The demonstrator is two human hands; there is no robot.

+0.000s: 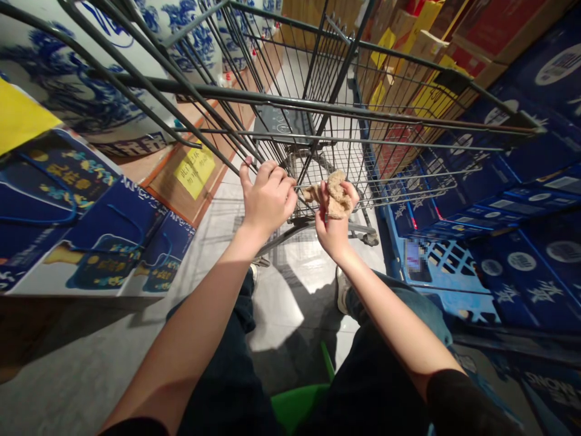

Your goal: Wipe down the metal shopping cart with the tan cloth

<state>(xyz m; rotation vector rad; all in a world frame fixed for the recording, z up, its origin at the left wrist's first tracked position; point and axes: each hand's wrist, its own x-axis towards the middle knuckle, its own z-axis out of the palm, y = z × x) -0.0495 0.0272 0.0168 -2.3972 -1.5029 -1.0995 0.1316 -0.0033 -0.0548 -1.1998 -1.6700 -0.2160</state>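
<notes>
A grey wire shopping cart (318, 103) stands right in front of me, its rim bars running across the view. My left hand (269, 195) is closed on the wires of the cart's near side, fingers curled over them. Just to its right, my right hand (336, 227) is closed on a crumpled tan cloth (338, 197). Part of that cloth reaches left against the cart's wires, between the two hands. The fingertips of my right hand are partly hidden by the cloth.
Large blue-and-white jars (190, 42) stand on a wooden platform (181, 194) at left, behind dark blue gift boxes (86, 230). Stacked blue cartons (521, 260) and a light-blue plastic crate (454, 260) line the right. Something green (299, 406) lies below, between my legs.
</notes>
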